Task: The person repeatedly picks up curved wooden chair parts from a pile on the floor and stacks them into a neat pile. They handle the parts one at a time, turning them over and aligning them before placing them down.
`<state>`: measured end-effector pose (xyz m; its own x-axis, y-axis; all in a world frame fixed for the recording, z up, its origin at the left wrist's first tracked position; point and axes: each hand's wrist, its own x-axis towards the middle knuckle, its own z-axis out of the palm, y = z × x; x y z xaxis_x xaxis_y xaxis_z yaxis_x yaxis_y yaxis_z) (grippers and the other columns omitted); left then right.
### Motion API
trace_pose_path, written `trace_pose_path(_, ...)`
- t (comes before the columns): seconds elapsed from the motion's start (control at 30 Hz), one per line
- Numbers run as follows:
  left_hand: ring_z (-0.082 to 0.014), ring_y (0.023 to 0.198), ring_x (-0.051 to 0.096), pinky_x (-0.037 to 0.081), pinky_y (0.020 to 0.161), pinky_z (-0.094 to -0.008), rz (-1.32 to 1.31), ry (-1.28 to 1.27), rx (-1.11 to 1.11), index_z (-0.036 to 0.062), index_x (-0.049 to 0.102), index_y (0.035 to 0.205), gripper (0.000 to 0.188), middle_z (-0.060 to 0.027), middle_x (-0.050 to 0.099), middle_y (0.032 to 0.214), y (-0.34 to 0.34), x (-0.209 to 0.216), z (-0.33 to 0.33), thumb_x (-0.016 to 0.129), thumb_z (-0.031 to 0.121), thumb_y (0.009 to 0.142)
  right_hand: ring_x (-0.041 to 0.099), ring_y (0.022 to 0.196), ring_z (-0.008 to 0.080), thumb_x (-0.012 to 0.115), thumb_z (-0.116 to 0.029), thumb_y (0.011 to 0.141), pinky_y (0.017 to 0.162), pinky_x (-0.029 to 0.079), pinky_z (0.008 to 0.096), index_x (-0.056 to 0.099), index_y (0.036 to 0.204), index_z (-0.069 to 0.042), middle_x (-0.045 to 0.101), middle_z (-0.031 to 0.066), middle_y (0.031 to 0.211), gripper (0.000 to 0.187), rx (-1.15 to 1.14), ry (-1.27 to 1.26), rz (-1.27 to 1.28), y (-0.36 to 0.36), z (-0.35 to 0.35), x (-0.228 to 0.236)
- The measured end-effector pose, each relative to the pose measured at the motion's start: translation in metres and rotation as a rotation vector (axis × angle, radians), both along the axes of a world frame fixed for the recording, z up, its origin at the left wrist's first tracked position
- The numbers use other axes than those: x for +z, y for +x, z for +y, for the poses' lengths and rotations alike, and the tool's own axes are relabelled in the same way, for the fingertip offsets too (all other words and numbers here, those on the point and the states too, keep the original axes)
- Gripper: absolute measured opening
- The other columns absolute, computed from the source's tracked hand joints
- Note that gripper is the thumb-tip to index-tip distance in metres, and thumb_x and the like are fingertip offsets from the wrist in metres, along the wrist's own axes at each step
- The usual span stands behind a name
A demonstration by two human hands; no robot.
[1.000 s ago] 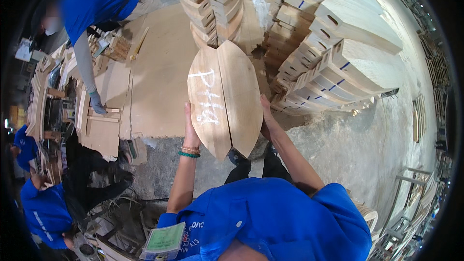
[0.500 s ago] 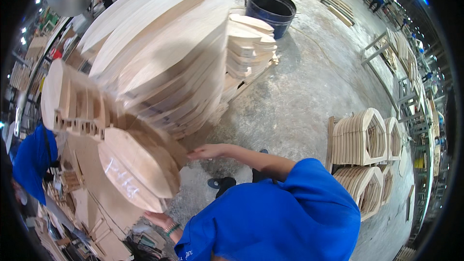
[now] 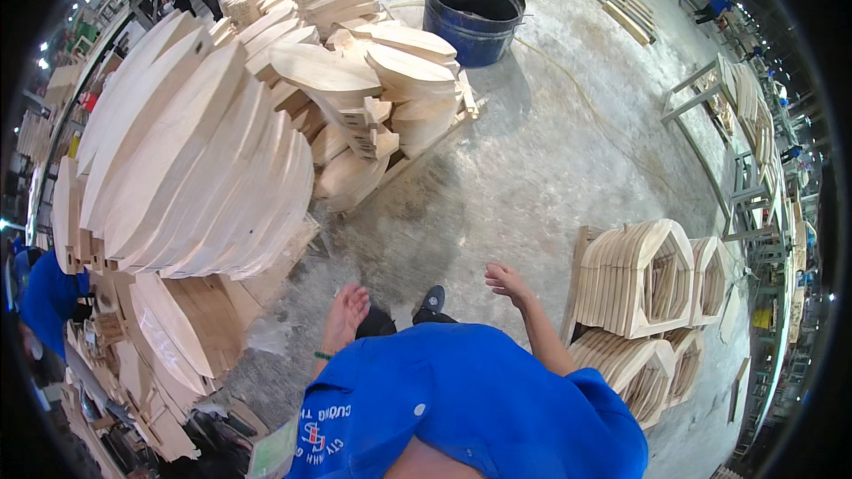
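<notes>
My left hand [image 3: 346,318] hangs in front of my body with its fingers stretched out and nothing in it. To the right, my right hand [image 3: 508,282] is held over the concrete floor, fingers loosely extended and holding nothing. A tall stack of curved pale wooden panels [image 3: 195,151] stands at the left, apart from both hands. Below it, nearest my left hand, leans a small group of curved wooden boards [image 3: 177,328] with white marks on the outer face.
A dark blue drum [image 3: 475,22] stands beyond a pile of curved wooden parts [image 3: 355,89]. At the right sit stacked wooden frames [image 3: 635,279], with a metal rack [image 3: 710,115] behind. A person in blue [image 3: 44,302] works at the far left.
Both hands have come away from the wooden boards at the left. My body has turned and moved right, and the boards now stand beside the tall stack without my hands on them.
</notes>
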<state>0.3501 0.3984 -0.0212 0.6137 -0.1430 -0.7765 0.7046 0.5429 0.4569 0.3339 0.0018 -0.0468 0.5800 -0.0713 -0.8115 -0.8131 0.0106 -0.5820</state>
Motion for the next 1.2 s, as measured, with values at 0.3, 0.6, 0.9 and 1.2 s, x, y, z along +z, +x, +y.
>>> trace_pose_path(0.3,-0.0144,0.095,0.059,0.049,0.081,-0.0285,0.059,-0.024,-0.233,0.0096,0.054,0.121,0.035,-0.0031,0.061,0.104,0.137,-0.008,-0.13,0.054,0.031,0.094,0.058,0.106,0.0248,0.059,-0.041,0.088,0.088,0.049,0.0392,0.046,0.129,-0.006,0.057,0.0155,0.121,0.056,-0.355,0.161,0.026,0.073,-0.075,-0.028)
trace_pose_path(0.6,-0.0088,0.09,0.059,0.047,0.079,-0.026,-0.057,-0.005,-0.321,0.013,0.055,0.116,0.034,0.0004,0.062,0.102,0.305,-0.01,-0.219,0.053,0.037,0.093,0.061,0.098,0.0232,0.061,-0.039,0.087,0.08,0.051,0.0379,0.048,0.126,-0.008,0.06,0.0148,0.117,0.052,-0.351,0.032,0.127,0.196,-0.17,-0.039)
trace_pose_path(0.9,-0.0106,0.095,0.058,0.045,0.083,-0.0276,0.054,0.045,-0.231,0.0118,0.051,0.124,0.042,-0.0004,0.061,0.109,0.416,-0.021,-0.283,0.05,0.04,0.093,0.062,0.085,0.0244,0.062,-0.036,0.086,0.072,0.052,0.0364,0.05,0.121,-0.008,0.063,0.0133,0.103,0.047,-0.455,0.203,0.35,0.299,-0.252,-0.084)
trace_pose_path(1.2,-0.0171,0.111,0.054,0.039,0.092,-0.0322,0.203,0.241,0.223,0.0113,0.043,0.135,0.057,-0.007,0.056,0.127,0.505,-0.085,-0.332,0.047,0.05,0.092,0.063,0.09,0.0277,0.059,-0.025,0.089,0.081,0.054,0.0369,0.056,0.109,0.0,0.061,0.0162,0.102,0.032,-0.161,0.357,0.296,0.578,-0.251,-0.158)
